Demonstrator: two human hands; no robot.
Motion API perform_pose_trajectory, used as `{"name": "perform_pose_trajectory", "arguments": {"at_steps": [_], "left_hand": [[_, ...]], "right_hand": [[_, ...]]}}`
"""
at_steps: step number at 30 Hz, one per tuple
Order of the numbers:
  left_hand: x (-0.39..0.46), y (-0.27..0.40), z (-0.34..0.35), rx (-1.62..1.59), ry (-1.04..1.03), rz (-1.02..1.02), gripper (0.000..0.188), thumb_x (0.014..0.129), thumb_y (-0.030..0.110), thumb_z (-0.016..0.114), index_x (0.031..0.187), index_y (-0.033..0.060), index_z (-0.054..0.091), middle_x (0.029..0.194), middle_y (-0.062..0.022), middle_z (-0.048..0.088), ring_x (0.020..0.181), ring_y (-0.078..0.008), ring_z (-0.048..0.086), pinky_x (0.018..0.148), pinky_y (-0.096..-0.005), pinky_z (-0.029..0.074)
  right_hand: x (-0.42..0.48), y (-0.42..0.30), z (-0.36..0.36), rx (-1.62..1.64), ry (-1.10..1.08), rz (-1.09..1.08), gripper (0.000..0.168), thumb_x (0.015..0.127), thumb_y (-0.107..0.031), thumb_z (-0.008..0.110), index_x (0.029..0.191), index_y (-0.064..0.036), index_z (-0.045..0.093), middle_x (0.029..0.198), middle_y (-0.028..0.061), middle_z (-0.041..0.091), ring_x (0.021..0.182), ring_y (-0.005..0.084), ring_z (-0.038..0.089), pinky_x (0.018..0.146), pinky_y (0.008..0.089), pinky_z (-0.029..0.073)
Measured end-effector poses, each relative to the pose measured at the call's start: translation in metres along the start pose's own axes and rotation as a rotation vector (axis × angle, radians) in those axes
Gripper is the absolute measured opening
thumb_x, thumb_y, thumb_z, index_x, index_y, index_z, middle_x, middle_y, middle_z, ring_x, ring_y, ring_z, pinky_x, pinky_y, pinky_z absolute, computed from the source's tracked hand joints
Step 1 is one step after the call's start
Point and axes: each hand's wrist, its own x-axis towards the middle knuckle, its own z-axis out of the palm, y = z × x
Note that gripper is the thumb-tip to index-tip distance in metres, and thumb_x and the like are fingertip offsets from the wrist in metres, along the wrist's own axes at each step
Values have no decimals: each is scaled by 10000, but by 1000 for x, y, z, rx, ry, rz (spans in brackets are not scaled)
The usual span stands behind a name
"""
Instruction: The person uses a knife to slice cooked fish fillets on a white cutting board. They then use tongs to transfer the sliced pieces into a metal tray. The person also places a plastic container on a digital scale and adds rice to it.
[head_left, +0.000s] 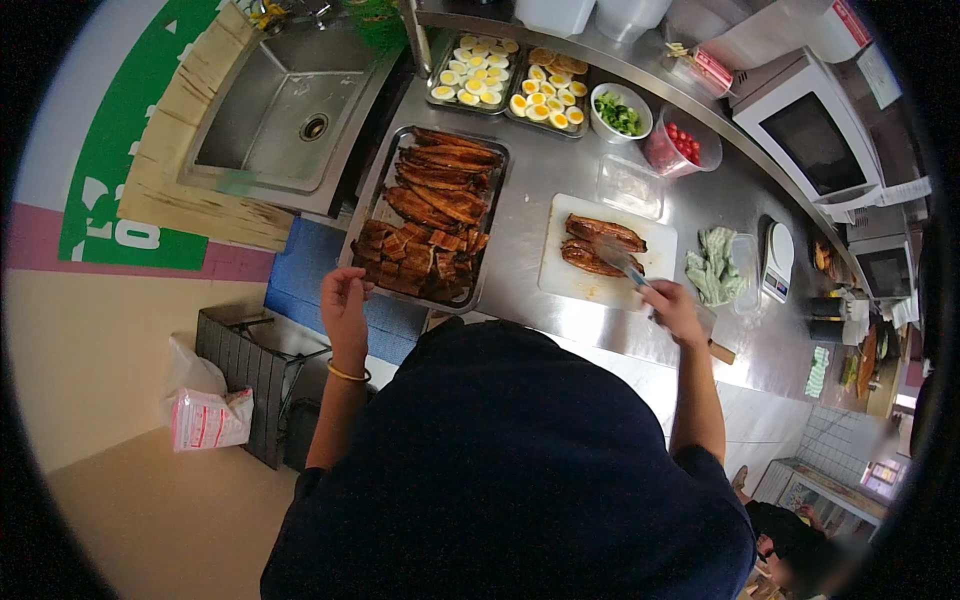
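My right hand (675, 309) grips a blurred utensil (634, 274), which looks like a spatula, by its blue-grey handle. Its head is over two glazed brown fish fillets (600, 225), apparently grilled eel, lying side by side on a white cutting board (658, 259). Below that hand, a knife with a wooden handle (721, 352) lies on the counter, its blade partly hidden. My left hand (346, 304), fingers bent, is at the near left corner of a metal tray (504, 176); whether it touches the rim is unclear. Whole fillets (450, 161) and cut pieces (420, 259) fill the tray.
Behind stand two trays of halved eggs (476, 71) (551, 94), a bowl of chopped greens (619, 114) and a tub of cherry tomatoes (682, 144). A cloth (712, 266) and a kitchen scale (778, 259) lie rightward. A sink (262, 112) is left. Another person (787, 529) appears lower right.
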Motion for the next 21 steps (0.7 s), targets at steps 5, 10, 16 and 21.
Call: {"name": "perform_pose_trajectory", "arguments": {"at_steps": [5,10,16,21], "left_hand": [[7,-3,-4,-19,-55,41,117,1003,77,536,1106,45,580,1037,-33,605,874,-107,599,781,-257,496],[2,-18,-47,-46,87,0,109,1004,74,529,1094,45,583,1043,-43,611,869,-110,599,774,-259,490],[0,-36,-89,-50,218,-70,93,1004,80,530,1067,45,588,1014,-38,616,871,-112,604,767,-255,485],[10,-57,-104,-48,234,-86,94,1003,82,529,1059,41,593,980,-40,621,867,-114,612,763,-256,487]], "right_hand": [[70,-85,122,-69,-160,-40,427,935,-415,652,997,5,698,729,38,667,430,85,439,416,256,365],[103,-110,171,-75,-227,98,398,945,-398,650,1002,-5,684,758,30,668,403,67,425,315,253,262],[95,-137,179,-78,-207,110,330,959,-335,648,1004,-9,674,743,23,658,393,60,416,305,241,248],[86,-209,194,-76,-213,52,318,936,-337,681,980,-22,692,717,2,656,420,56,419,360,245,302]]}}
